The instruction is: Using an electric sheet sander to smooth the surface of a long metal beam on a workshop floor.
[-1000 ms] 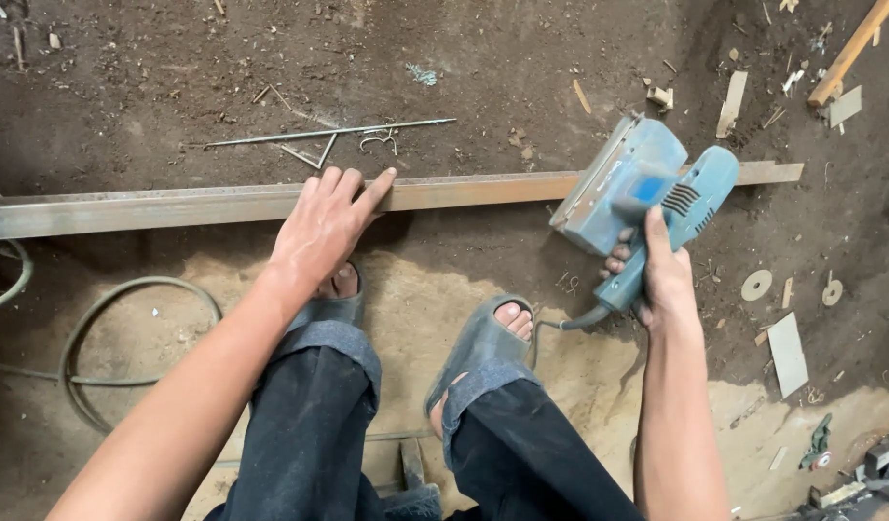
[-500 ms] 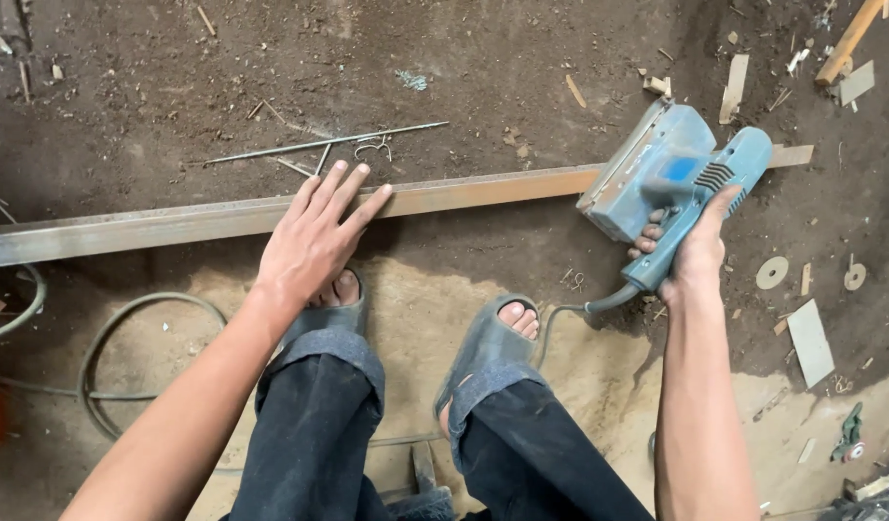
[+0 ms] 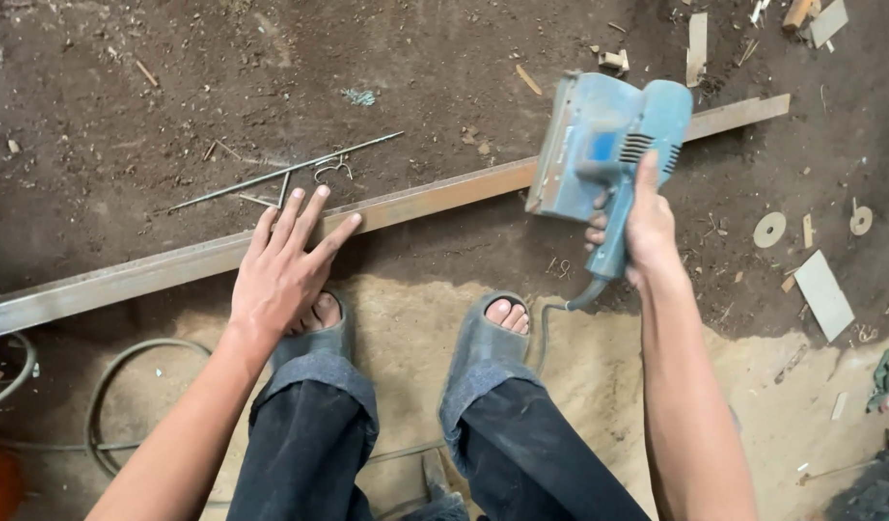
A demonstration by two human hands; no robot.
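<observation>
Fingers, left: spread wide and flat, gripping nothing; the left hand (image 3: 288, 265) is pressing palm-down toward the long metal bar (image 3: 155, 275), with the fingertips (image 3: 319, 198) reaching onto the bar's near edge.
Fingers, right: clenched around the grip of the blue power sander (image 3: 603, 145); the right hand (image 3: 637, 227) is wrapping the handle from below, with one finger stretching up along the body of the tool.
Head view, sander: sitting at about 1 o'clock from the picture's middle, tilted, its flat base plate facing toward 9 o'clock, overlapping the bar where the bar is running past it. Whether the plate is touching the bar I cannot tell.
Head view, cord: a grey cable (image 3: 560, 309) is leaving the bottom of the handle and curving down toward 7 o'clock, just beside the right foot.
Head view, bar: lying on the dirt floor (image 3: 174, 87), running slantwise from 9 o'clock up to 2 o'clock, rusty brown along its top face.
Head view, thin rod: a slim metal rod (image 3: 285, 172) is lying on the floor at 11 o'clock, just beyond the bar and roughly parallel to it.
Head view, feet: two grey slippers (image 3: 483, 338) are standing at 6 o'clock on pale sawdust, below dark trouser legs.
Head view, discs: two small round discs (image 3: 769, 230) are lying at 3 o'clock, well apart from the sander.
Head view, hose: a loop of hose (image 3: 107, 371) is lying at 8 o'clock.
</observation>
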